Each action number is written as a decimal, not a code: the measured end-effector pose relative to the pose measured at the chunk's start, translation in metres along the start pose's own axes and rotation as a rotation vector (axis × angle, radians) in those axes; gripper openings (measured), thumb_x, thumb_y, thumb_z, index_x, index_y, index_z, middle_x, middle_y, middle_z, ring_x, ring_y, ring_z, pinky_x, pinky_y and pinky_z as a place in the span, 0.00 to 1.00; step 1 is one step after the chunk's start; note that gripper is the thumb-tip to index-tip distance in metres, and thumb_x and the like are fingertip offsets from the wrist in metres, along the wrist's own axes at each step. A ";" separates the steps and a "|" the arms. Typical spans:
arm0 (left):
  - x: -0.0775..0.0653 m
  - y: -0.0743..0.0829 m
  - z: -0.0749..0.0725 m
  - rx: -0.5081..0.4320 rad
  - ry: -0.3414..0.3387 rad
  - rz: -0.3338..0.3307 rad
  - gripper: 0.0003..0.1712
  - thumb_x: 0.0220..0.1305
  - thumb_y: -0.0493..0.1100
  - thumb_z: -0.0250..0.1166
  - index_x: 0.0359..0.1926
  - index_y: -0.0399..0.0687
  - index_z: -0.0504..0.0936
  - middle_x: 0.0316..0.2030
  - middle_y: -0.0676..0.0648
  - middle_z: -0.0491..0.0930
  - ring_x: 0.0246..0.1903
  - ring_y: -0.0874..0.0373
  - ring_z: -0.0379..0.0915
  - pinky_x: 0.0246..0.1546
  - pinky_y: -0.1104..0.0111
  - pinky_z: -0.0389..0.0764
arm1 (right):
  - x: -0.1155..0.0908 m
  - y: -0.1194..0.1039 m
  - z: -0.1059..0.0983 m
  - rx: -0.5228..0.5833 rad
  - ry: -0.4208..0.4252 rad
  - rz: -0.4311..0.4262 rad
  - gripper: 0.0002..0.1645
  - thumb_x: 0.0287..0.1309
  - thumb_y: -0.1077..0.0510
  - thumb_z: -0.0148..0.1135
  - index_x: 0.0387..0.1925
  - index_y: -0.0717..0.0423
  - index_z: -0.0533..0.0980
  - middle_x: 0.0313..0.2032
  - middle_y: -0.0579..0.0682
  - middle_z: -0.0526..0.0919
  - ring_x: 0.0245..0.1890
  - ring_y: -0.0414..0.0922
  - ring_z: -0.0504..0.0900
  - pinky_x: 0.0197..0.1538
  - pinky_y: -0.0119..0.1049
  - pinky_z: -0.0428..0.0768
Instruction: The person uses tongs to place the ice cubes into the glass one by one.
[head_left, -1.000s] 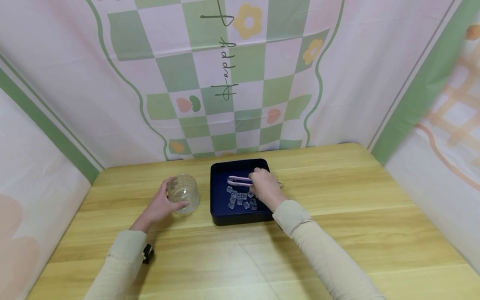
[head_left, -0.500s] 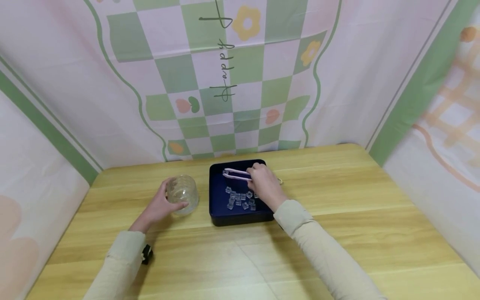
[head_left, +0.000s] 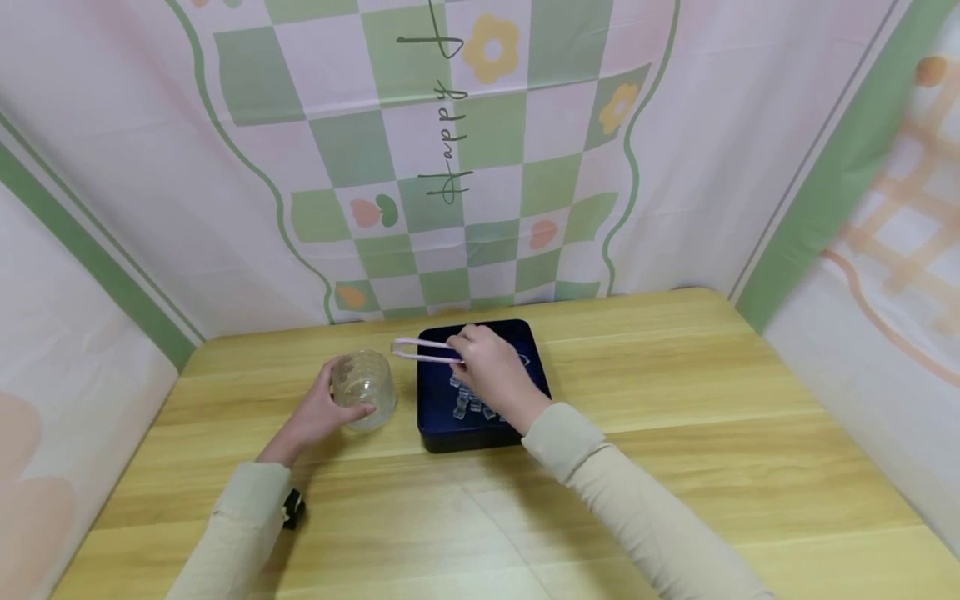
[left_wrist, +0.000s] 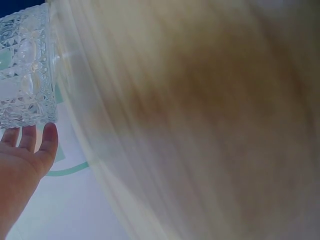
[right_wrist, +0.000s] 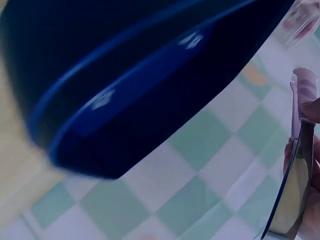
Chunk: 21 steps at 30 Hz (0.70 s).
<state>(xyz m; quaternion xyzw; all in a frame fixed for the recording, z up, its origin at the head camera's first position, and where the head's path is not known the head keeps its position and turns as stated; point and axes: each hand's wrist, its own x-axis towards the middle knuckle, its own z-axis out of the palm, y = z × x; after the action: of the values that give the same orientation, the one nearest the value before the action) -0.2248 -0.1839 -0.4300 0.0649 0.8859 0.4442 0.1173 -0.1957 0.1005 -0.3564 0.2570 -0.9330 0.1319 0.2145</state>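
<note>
My left hand [head_left: 318,412] grips a clear patterned glass [head_left: 367,392] standing left of the tray, thumb along the near side. In the left wrist view several fingertips touch the cut-patterned wall of the glass [left_wrist: 27,65]. My right hand [head_left: 491,367] holds pink-tipped tongs [head_left: 427,357], which show a metal body [right_wrist: 292,195] in the right wrist view. The tong tips reach past the tray's left edge, close to the glass rim, with a small clear cube [head_left: 395,347] at their ends. Below my right hand, several clear cubes [head_left: 461,404] lie in the tray, partly hidden by it.
The dark blue tray [head_left: 450,442] has raised walls and sits mid-table toward the back. Light wood covers the table [head_left: 420,525]. A checked fabric curtain [head_left: 495,192] hangs right behind the table's far edge, with more fabric at both sides.
My right hand has carried the tongs up from the tray floor and then left, past the tray's edge toward the glass, with a cube at the tips. My left hand has stayed on the glass.
</note>
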 end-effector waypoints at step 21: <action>0.000 -0.002 0.002 -0.042 0.002 0.028 0.59 0.51 0.51 0.73 0.74 0.50 0.43 0.69 0.31 0.53 0.63 0.31 0.61 0.60 0.45 0.72 | 0.005 -0.036 0.025 -0.086 -0.080 -0.080 0.15 0.53 0.56 0.69 0.44 0.54 0.82 0.37 0.46 0.81 0.37 0.41 0.79 0.41 0.28 0.83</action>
<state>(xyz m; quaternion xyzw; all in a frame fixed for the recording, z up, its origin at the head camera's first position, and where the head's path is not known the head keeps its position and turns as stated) -0.2240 -0.1841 -0.4326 0.0745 0.8754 0.4644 0.1113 -0.1890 0.0589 -0.3711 0.2899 -0.9346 0.0727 0.1932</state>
